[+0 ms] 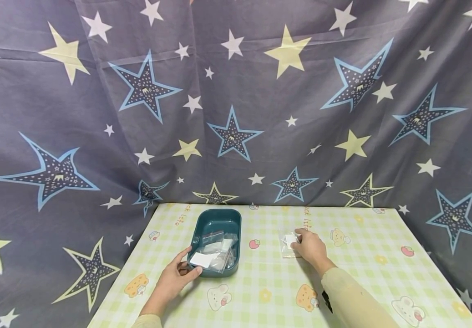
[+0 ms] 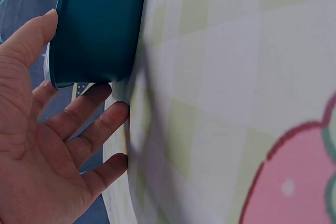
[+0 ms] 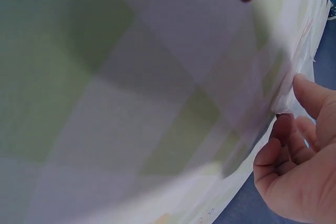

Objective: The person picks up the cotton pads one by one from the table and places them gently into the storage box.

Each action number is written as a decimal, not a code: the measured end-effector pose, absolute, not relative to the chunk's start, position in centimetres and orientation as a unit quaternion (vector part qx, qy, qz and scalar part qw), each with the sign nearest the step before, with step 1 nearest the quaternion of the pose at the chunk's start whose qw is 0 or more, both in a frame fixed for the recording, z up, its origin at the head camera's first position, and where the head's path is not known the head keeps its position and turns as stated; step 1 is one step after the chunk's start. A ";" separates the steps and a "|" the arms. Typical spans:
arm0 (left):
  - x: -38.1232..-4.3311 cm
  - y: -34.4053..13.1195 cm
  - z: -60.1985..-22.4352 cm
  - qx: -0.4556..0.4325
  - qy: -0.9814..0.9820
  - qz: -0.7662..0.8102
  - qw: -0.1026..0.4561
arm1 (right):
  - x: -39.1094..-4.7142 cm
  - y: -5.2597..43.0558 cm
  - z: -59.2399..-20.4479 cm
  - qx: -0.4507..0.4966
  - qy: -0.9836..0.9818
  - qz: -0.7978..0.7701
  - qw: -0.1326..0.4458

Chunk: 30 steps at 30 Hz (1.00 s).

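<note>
A dark teal plastic box [image 1: 219,213] stands on the table, holding several clear zip bags [image 1: 221,248] with white inserts. My left hand [image 1: 174,278] is at its near-left corner. In the left wrist view the thumb lies along the box wall [image 2: 100,30] and the index and middle fingers reach round the corner, while the other fingers are spread. Right of the box, my right hand [image 1: 311,248] pinches a clear plastic bag [image 1: 285,250] containing a white piece, low over the tabletop. In the right wrist view, thumb and fingertips meet at the bag's edge [image 3: 287,95].
The table [image 1: 260,278] has a green-and-white checked cover with printed cartoon animals and fruit. Behind it and along both sides hangs a grey star-patterned curtain [image 1: 256,155]. A stretch of tabletop lies between the box and the right hand.
</note>
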<state>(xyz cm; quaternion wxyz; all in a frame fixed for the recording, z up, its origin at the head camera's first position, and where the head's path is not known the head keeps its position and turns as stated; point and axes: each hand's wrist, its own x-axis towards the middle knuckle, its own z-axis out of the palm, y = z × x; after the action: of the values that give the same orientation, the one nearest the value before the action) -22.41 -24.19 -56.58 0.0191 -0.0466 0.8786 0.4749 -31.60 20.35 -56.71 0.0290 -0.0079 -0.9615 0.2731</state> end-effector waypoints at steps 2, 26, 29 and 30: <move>-22.4 -24.2 -56.5 -0.048 0.878 0.476 0.021 | -31.6 20.4 -56.7 -0.008 -0.962 0.273 0.028; -22.4 -24.1 -56.3 -0.044 0.880 0.472 0.013 | -31.6 20.4 -56.4 0.005 -0.960 0.278 0.041; -22.3 -24.1 -56.3 -0.046 0.880 0.472 0.015 | -31.7 20.4 -56.5 0.006 -0.960 0.278 0.043; -22.3 -24.1 -56.3 -0.047 0.880 0.473 0.016 | -31.7 20.4 -56.5 0.007 -0.959 0.278 0.044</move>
<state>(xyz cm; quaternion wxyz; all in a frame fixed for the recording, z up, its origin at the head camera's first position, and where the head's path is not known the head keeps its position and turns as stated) -22.32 -24.10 -56.32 0.0159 -0.0468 0.8798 0.4727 -31.69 20.41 -56.49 0.0441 0.0068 -0.9594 0.2784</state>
